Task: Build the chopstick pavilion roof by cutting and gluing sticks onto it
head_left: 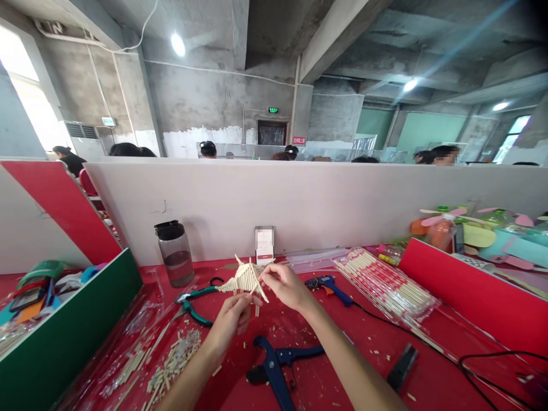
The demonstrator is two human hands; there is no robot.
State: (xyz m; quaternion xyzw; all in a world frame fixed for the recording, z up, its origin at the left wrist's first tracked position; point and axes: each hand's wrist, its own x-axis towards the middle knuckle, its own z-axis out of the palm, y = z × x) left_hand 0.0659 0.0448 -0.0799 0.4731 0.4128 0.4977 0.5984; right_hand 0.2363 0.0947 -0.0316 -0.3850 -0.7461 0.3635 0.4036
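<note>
A small roof-like model of thin wooden sticks [245, 278] is held up above the red table [308, 337]. My left hand [231, 321] grips it from below, fingers closed round its lower sticks. My right hand [286, 287] pinches its right edge between thumb and fingers. Just below the hands lies a blue hand tool [274, 365] on the table.
Green-handled pliers [194, 305] and cut stick pieces [171, 365] lie at the left. A dark water bottle [175, 254] stands behind. A blue glue gun [327, 285], its black cable [479, 361] and packs of sticks [385, 285] lie at the right. A white partition [342, 200] closes the back.
</note>
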